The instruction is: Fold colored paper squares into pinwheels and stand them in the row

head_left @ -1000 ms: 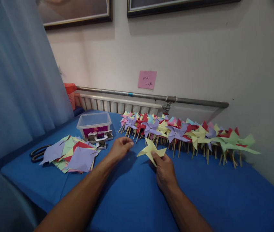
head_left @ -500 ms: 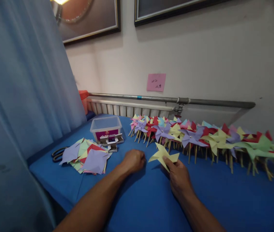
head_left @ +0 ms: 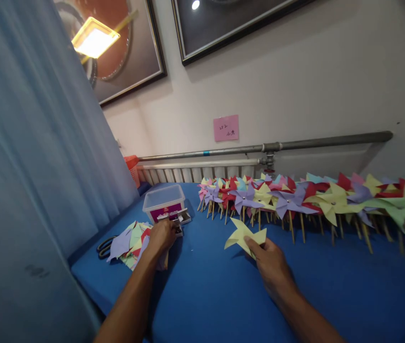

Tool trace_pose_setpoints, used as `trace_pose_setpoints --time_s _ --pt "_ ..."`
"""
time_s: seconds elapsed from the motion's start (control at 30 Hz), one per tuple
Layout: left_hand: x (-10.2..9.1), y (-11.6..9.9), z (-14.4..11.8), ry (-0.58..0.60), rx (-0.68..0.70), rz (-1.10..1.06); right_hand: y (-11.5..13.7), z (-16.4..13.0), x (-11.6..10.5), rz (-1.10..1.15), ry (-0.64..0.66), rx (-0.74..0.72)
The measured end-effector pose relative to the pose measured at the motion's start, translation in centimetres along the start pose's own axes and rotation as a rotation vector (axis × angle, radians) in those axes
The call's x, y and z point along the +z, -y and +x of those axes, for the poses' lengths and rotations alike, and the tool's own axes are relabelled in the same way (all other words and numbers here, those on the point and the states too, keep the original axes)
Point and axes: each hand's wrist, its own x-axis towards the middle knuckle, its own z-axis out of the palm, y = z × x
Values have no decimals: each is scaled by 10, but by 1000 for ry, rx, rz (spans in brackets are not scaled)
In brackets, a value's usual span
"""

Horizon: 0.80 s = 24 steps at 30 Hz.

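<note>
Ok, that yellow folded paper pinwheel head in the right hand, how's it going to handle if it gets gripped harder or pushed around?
The yellow folded paper pinwheel head is thin sheet, so it probably crushes or creases easily. The right hand holds it by one edge with the points staying out, suggesting it is very light and slightly springy. With no stick visible on it, it likely slides flat rather than rolls.

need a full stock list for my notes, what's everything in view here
yellow paper pinwheel: one, held above the blue table
finished pinwheels: many, mixed colours, on sticks in a row along the wall
paper squares: a pile, purple, green, red, left on the table
plastic box: one, clear with a purple label, behind the pile
small boxes: a few, beside the plastic box
scissors: one pair, dark, left edge
table: one, blue cover
pink note: one, on the wall
pipe: one, grey
left hand: over the small boxes, grip unclear
right hand: pinching the pinwheel
</note>
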Motion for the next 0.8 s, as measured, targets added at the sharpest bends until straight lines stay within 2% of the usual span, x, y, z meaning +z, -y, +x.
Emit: trace_pose_setpoints --time_s 0.13,0.33,0.5,0.8 --pt "-6 -7 10 92 24 108 8 -3 -1 -32 29 39" --pt "-15 -16 23 161 35 171 19 -9 -1 -81 4 51" --pt "-14 -17 26 170 54 204 23 -12 -1 -90 15 58" --pt "-13 -8 25 129 56 194 15 -7 -2 -82 13 49"
